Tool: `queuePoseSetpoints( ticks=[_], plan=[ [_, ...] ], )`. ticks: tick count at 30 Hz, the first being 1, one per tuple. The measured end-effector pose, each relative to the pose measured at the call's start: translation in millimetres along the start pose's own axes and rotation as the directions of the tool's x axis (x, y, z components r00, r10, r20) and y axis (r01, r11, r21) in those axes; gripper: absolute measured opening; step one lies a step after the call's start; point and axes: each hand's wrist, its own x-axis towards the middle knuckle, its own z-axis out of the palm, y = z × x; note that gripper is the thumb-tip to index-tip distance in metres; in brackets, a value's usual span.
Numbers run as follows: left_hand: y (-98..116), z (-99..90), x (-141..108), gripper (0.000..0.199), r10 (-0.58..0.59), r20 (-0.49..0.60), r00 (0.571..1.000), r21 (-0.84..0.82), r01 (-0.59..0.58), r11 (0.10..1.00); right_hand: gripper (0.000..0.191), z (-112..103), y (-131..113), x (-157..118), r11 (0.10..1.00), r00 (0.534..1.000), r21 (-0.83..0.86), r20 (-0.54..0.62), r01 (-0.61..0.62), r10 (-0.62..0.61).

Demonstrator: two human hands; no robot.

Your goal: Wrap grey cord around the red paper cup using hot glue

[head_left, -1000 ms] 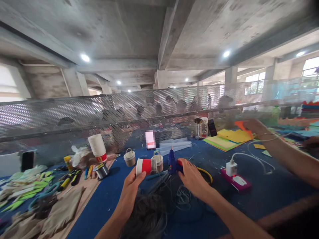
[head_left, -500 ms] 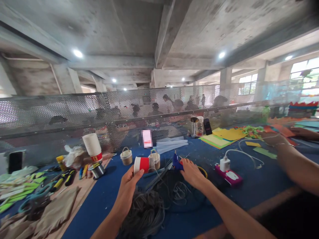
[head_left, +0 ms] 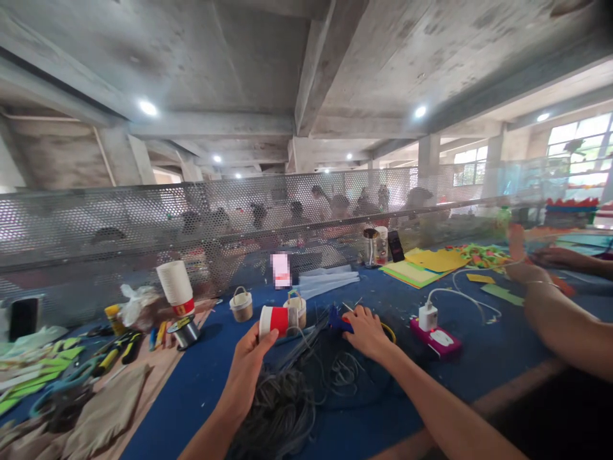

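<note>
My left hand (head_left: 249,358) is closed around a red and white paper cup (head_left: 274,321), tipped on its side with its bottom end to the right. Grey cord wraps that end, and a strand trails down from it toward the table. Over the blue hot glue gun (head_left: 339,321), my right hand (head_left: 368,332) has its fingers curled on the handle, low above the table; the grip is partly hidden by the hand. Behind the cup stands a small cord-covered basket (head_left: 297,313) with a handle. A similar basket (head_left: 241,306) is to its left.
A grey cord bundle (head_left: 282,409) lies in front of me. To the left are stacked paper cups (head_left: 175,287), a wire spool (head_left: 184,333) and scissors (head_left: 62,386). On the right sit a purple power strip (head_left: 438,338), coloured sheets (head_left: 421,267) and another person's arm (head_left: 555,313).
The glue gun's nozzle has tipped down from pointing upward, and my right hand has lowered slightly with it. The cup remains in my left hand, nearly unmoved. The view has shifted slightly.
</note>
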Motion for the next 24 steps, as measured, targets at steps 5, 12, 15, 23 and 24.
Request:
queuePoseSetpoints(
  ticks=[5, 12, 15, 23, 24],
  plan=[
    [3.6, 1.2, -2.5, 0.044, 0.018, 0.004, 1.000, 0.001, -0.018, 1.000, 0.038, -7.2, -4.7, -2.4, 1.000, 0.997, 0.007, -0.079, -0.005, 0.006],
    [1.5, -3.1, 0.9, 0.046, -0.044, -0.006, 0.999, 0.045, 0.044, 0.998, 0.037, -15.3, -57.3, -13.7, 0.525, 0.950, 0.827, -0.033, 0.200, -0.310],
    [0.4, -3.7, 3.3, 0.042, -0.033, -0.023, 0.999, 0.048, 0.034, 0.998, 0.035, -16.8, -78.2, -16.3, 0.447, 0.943, 0.889, 0.056, 0.102, -0.327],
    [-12.3, -9.2, 10.1, 0.037, -0.018, -0.061, 0.998, 0.136, 0.027, 0.990, 0.021, -39.8, -88.2, -9.8, 0.527, 0.954, 0.805, -0.156, 0.273, -0.255],
    [-13.5, -9.7, 10.2, 0.036, -0.014, -0.062, 0.998, 0.154, 0.024, 0.988, 0.020, -41.6, -88.4, -9.1, 0.530, 0.948, 0.792, -0.193, 0.304, -0.255]
  ],
)
